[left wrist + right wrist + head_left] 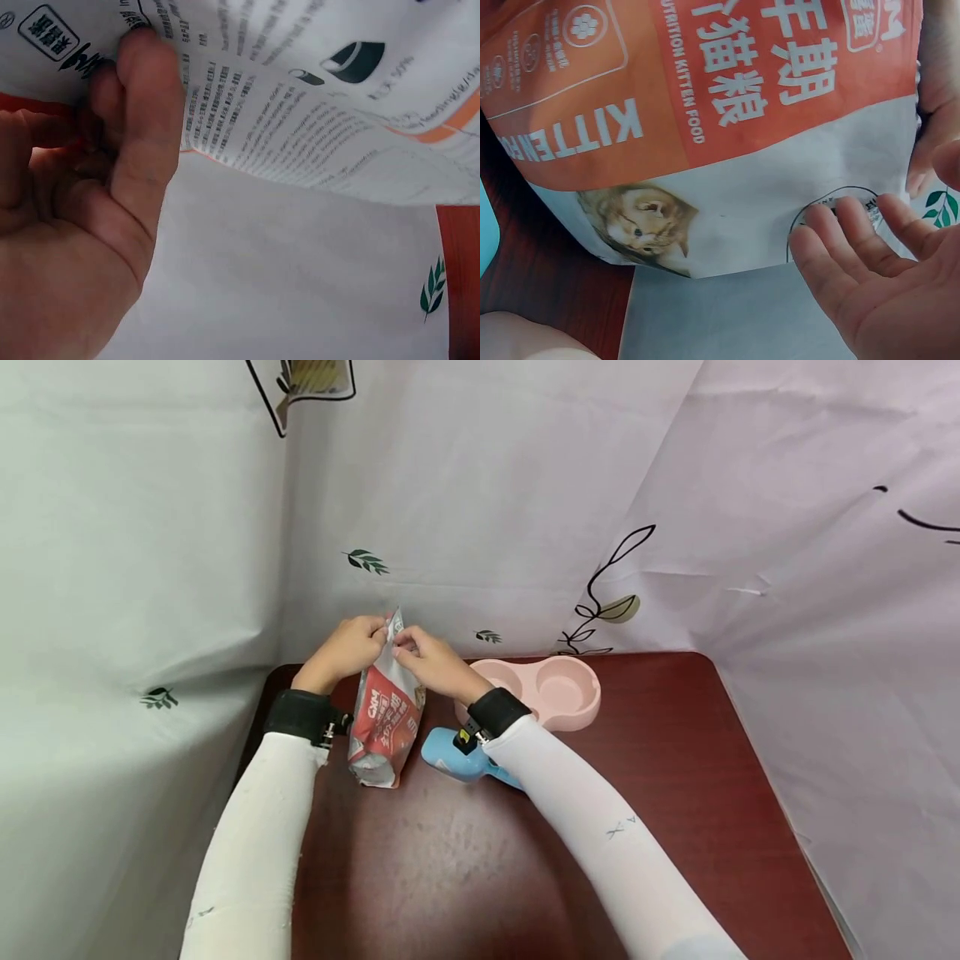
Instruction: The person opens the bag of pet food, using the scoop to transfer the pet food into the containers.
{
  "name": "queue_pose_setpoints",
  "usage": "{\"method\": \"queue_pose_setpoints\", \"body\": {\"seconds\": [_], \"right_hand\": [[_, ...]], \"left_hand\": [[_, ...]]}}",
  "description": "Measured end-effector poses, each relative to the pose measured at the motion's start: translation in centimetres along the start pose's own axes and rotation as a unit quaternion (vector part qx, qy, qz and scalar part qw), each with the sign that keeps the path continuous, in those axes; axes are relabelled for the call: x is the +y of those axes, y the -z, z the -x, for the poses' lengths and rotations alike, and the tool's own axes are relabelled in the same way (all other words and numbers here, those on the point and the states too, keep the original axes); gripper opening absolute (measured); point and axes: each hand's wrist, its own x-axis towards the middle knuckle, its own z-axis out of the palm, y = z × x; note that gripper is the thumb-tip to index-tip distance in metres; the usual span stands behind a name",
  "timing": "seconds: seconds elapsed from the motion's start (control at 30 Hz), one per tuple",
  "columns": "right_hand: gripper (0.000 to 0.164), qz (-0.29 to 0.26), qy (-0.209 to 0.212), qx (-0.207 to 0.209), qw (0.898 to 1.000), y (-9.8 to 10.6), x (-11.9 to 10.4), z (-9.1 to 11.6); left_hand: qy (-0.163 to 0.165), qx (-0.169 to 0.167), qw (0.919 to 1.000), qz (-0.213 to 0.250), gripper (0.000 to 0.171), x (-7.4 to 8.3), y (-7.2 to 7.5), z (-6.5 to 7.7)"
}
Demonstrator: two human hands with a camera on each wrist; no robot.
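Observation:
A kitten food bag (386, 714), red, orange and white with a cat picture, stands slightly tilted on the table. My left hand (351, 647) pinches the bag near its top edge. In the left wrist view, fingers (146, 112) of that hand lie bent against the bag's printed white panel (240, 105). Close by on the other side, my right hand (435, 667) touches the upper part of the bag. Its fingers (866, 244) look loosely extended in the right wrist view, with the thumb apart from them.
A pink double bowl (566, 689) stands at the back of the dark red table (660, 777), partly behind the right wrist. A blue scoop (457, 756) lies under the right forearm. White patterned cloth (480, 510) rises behind the table and at both sides.

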Motion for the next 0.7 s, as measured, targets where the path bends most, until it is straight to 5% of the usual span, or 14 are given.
{"method": "queue_pose_setpoints", "body": {"seconds": [0.37, 0.7], "right_hand": [[0.027, -0.036, -0.003, -0.007, 0.999, -0.4, 1.1, 1.2], [0.034, -0.071, -0.018, 0.005, 0.997, -0.5, 1.1, 1.5]], "left_hand": [[-0.027, -0.027, 0.9966, 0.073, 0.029, 0.5, -2.4, 1.9], [-0.047, -0.055, 0.9823, 0.173, 0.034, 0.4, -3.3, 3.4]]}}
